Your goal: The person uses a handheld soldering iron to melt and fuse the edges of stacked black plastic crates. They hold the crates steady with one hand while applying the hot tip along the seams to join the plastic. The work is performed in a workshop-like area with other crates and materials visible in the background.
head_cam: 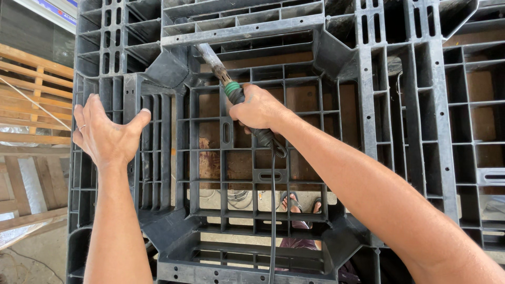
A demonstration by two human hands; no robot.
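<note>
While bracing the grey plastic pallet (294, 105) near its left edge with open left hand (105, 134), keep right hand (258, 109) clenched on the corded heat tool (236, 97), tip steady against upper rib.

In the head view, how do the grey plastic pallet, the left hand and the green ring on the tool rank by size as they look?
1. Grey plastic pallet, fills most of the view.
2. Left hand.
3. Green ring on the tool, held by the right hand.
</note>
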